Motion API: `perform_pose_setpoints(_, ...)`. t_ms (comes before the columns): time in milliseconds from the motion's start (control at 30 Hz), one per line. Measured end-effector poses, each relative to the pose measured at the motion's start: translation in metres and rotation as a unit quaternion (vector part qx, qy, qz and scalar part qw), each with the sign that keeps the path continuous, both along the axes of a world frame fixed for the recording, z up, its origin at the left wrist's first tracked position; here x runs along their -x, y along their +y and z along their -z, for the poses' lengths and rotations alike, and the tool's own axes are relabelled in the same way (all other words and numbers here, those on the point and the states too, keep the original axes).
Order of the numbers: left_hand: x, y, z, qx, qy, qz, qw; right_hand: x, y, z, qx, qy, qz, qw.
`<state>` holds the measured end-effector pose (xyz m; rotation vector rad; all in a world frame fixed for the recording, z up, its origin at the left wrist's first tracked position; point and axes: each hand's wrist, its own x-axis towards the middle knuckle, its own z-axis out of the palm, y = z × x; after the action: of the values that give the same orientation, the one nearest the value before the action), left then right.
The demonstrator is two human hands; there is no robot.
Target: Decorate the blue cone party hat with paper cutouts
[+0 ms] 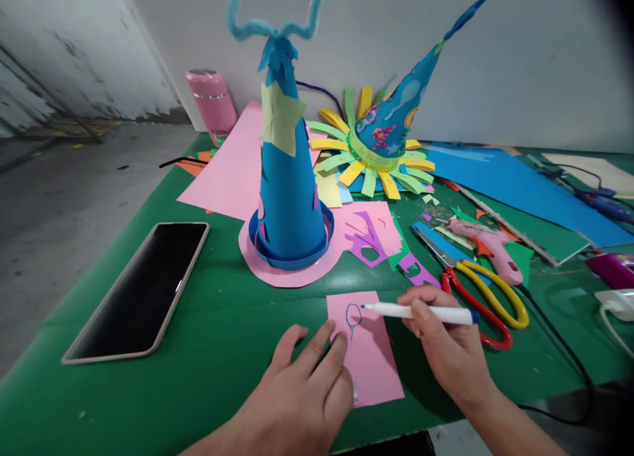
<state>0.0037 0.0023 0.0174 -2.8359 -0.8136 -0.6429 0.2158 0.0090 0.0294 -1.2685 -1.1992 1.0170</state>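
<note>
A small pink paper [374, 357] lies near the table's front edge, with a balloon shape [353, 315] drawn on it in blue. My right hand [446, 337] is closed round a white marker [421, 312] with a dark blue end, its tip at the right side of the drawing. My left hand [307, 390] rests on the paper's left edge with its fingers apart. Just behind the paper stands a blue paper cone hat [290, 192] on a round pink brim, with a pale green star and fuzzy blue stems on top.
Red and yellow scissors [475, 291] and a pink glue gun [490, 245] lie at the right, a phone [141, 291] at the left. Behind are a second cone hat [391, 126], a pink bottle [212, 106] and blue sheets [515, 185]. Purple scraps [366, 241] lie mid-table.
</note>
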Motion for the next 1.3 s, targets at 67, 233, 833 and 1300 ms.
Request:
perform_pose_setpoints(67,0.000,0.000,0.003,0.001,-0.005,-0.002,1.000,-0.001,0.001,0.003,0.001,0.028,0.006,1.000)
perform_pose_setpoints(233,-0.001,-0.001,0.004,-0.009,-0.034,-0.013,0.999,-0.002,0.001,0.002,0.015,0.037,-0.015,0.999)
perform_pose_setpoints(833,0.001,0.004,0.007,-0.039,-0.038,-0.022,0.998,0.004,0.005,0.005,0.018,0.036,-0.008,0.999)
perform_pose_setpoints(1300,0.003,-0.004,-0.021,0.097,0.045,-0.009,0.994,0.003,-0.008,-0.004,0.040,-0.057,-0.066,0.995)
